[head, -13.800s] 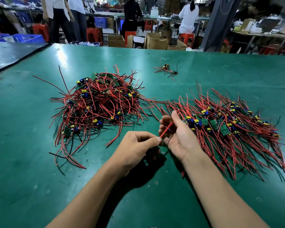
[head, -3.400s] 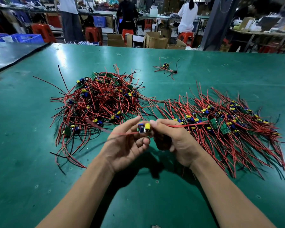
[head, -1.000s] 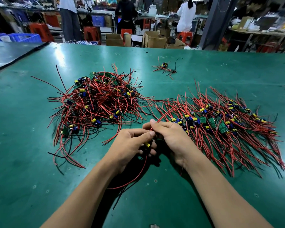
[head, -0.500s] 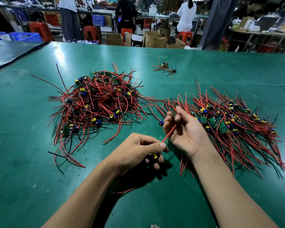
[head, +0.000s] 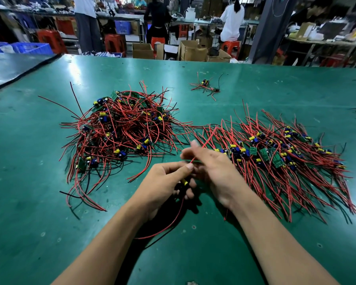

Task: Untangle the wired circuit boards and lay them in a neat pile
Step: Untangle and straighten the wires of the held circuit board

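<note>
Only the head view to go on, so here's what I get from it.

My left hand (head: 164,179) sits low over the green table (head: 49,233), fingers curled round one board (head: 184,185). Just its yellow capacitor (head: 185,183) peeks out under the knuckles. Thumb and forefinger nip the base of its red lead (head: 206,144), I reckon to anchor the board so the lead can be stroked straight. The other leads (head: 173,221) trail back under that wrist onto the table.

My right hand (head: 212,167) is just beside the left, raised a bit, palm turned inward, and the lead runs up past its fingers. It's motion-blurred, so I can't tell if it's pinching the lead or just letting it slide through.

The tangled heap (head: 123,128) lies off to the left. The combed pile (head: 286,157) is right next to the right hand, leads all fanned the same way, which is probably where this board is headed. A stray cluster (head: 206,87) sits farther back, well apart.
</note>
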Demonstrator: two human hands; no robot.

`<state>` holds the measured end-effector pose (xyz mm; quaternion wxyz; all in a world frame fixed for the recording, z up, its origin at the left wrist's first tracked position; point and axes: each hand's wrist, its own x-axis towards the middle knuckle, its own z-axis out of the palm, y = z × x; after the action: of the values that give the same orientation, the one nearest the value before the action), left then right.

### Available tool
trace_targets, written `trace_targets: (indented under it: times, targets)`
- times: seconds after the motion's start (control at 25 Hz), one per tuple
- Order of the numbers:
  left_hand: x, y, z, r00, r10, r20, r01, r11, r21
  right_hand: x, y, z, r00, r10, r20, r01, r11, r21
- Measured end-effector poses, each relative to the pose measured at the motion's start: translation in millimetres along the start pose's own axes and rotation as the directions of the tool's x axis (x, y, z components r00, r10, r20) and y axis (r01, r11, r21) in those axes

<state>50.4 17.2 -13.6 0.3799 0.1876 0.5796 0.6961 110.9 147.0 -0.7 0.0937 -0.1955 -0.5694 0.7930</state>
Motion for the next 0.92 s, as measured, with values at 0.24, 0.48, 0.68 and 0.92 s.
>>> trace_targets:
  times: [0.24,0.48,0.68,0.92]
  targets:
    - [3.3,-0.7,-4.7,1.000,0.004,0.009,-0.004,0.999,-0.036,-2.7,3.4,6.0,1.000,0.008,-0.004,-0.009,0.994,-0.110]
    - [-0.7,2.1,-4.3,0.994,-0.001,0.109,-0.005,0.999,0.052,8.3,-1.9,0.4,0.981,-0.072,-0.182,0.081,0.996,0.039]
    - [-6.9,3.3,-0.5,0.983,-0.009,0.185,-0.020,0.988,0.151,14.6,-10.1,-13.9,0.959,-0.048,-0.280,0.115,0.966,0.231]
    - [-5.9,3.3,0.7,0.984,-0.020,0.176,-0.004,0.991,0.137,10.3,-24.0,-23.4,0.983,0.118,-0.140,0.000,0.764,0.645]
